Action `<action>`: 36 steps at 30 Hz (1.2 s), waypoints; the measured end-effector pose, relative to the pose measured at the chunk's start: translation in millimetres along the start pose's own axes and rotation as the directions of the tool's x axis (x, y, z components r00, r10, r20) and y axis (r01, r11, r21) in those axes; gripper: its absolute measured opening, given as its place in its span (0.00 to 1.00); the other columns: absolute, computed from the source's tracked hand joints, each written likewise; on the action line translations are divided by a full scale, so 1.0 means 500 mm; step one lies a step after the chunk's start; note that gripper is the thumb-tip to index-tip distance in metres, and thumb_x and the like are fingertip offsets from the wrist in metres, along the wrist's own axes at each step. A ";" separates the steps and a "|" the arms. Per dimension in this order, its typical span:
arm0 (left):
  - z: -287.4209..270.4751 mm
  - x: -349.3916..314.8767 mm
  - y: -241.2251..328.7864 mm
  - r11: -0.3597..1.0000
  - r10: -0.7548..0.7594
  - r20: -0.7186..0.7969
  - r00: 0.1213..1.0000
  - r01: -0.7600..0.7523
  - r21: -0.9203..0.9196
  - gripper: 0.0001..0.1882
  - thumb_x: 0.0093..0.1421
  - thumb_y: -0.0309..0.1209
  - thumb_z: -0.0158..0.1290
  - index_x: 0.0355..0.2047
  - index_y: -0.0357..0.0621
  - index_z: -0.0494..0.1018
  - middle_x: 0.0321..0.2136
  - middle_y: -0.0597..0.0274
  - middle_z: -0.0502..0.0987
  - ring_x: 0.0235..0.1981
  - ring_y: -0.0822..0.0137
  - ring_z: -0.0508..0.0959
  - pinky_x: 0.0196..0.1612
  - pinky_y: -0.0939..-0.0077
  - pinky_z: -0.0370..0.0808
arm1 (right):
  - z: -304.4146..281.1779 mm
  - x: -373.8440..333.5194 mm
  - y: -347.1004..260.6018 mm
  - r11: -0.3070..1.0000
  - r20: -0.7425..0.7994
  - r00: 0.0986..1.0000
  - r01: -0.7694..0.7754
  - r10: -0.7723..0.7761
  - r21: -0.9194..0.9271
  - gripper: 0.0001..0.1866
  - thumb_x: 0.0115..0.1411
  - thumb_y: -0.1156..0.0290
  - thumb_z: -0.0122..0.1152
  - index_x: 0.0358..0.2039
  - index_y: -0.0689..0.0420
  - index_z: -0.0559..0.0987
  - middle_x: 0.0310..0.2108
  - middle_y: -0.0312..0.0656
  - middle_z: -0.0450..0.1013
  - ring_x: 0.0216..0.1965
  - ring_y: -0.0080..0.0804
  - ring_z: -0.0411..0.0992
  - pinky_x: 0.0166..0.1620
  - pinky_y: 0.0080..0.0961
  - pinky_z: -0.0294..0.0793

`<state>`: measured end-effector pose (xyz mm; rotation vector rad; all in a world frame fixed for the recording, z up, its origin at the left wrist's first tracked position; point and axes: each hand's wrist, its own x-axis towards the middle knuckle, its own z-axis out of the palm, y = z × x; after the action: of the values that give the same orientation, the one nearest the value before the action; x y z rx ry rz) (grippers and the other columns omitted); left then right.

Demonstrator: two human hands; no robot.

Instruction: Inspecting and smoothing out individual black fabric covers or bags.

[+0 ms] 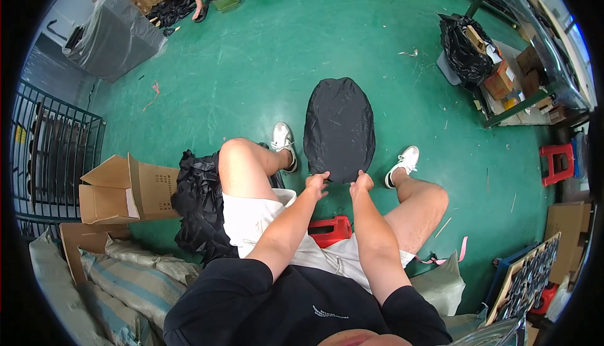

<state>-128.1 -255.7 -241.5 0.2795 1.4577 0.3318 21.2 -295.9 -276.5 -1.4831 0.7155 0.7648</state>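
One black oval fabric cover (340, 129) on the green floor (264, 62), near edge pinched by left hand (316, 185) and right hand (361, 184); one red plastic stool (331, 230) beneath, one open cardboard box (129, 188) left.

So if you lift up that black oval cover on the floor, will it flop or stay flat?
Probably flop. The black oval cover looks like thin fabric, creased and lying flat on the green floor. It seems light: the left hand and right hand pinch only its near edge. It shouldn't roll, though it may slide.
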 end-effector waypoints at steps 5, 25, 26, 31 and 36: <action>0.000 0.045 -0.026 0.998 0.057 0.047 0.997 -0.055 -0.044 0.24 0.56 0.37 0.62 0.53 0.50 0.70 0.55 0.62 0.73 0.58 0.59 0.70 0.52 0.60 0.65 | -0.016 0.037 -0.003 0.994 0.122 0.991 -0.073 0.063 0.083 0.11 0.55 0.83 0.58 0.40 0.60 0.76 0.40 0.42 0.73 0.32 0.35 0.74 0.23 0.29 0.65; -0.006 0.039 -0.047 0.989 0.149 0.023 0.989 -0.149 0.011 0.12 0.61 0.42 0.58 0.36 0.49 0.75 0.35 0.68 0.79 0.37 0.70 0.78 0.33 0.74 0.66 | 0.020 -0.023 -0.123 0.284 0.298 0.941 0.333 -0.161 -0.899 0.23 0.52 0.67 0.53 0.45 0.66 0.79 0.51 0.61 0.72 0.53 0.56 0.72 0.55 0.41 0.72; -0.019 0.041 -0.047 0.991 0.136 0.023 0.990 -0.137 0.015 0.12 0.62 0.43 0.58 0.37 0.48 0.75 0.37 0.68 0.79 0.37 0.70 0.78 0.33 0.74 0.66 | 0.034 -0.044 -0.156 -0.021 0.471 0.879 0.471 -0.068 -0.882 0.23 0.51 0.66 0.53 0.45 0.66 0.79 0.52 0.61 0.72 0.54 0.55 0.71 0.57 0.39 0.71; 0.008 0.034 -0.035 0.988 0.129 0.055 0.990 -0.133 0.081 0.16 0.61 0.46 0.58 0.37 0.47 0.76 0.39 0.65 0.79 0.38 0.66 0.79 0.33 0.72 0.66 | 0.126 -0.051 -0.376 -0.438 0.816 0.575 0.749 0.055 -0.498 0.27 0.50 0.57 0.62 0.43 0.68 0.79 0.47 0.61 0.75 0.50 0.55 0.74 0.54 0.41 0.73; 0.000 -0.004 0.000 0.802 0.017 -0.009 1.000 -0.009 0.597 0.28 0.54 0.51 0.61 0.47 0.45 0.76 0.45 0.58 0.79 0.44 0.56 0.77 0.44 0.56 0.71 | 0.165 -0.151 -0.467 -0.149 0.917 0.394 0.904 -0.067 -0.400 0.17 0.56 0.58 0.63 0.30 0.62 0.77 0.32 0.54 0.78 0.37 0.51 0.77 0.42 0.42 0.74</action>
<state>-128.5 -256.3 -239.9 0.8011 1.5459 -0.1350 161.9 -202.6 -80.2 -2.1454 -1.4591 0.9193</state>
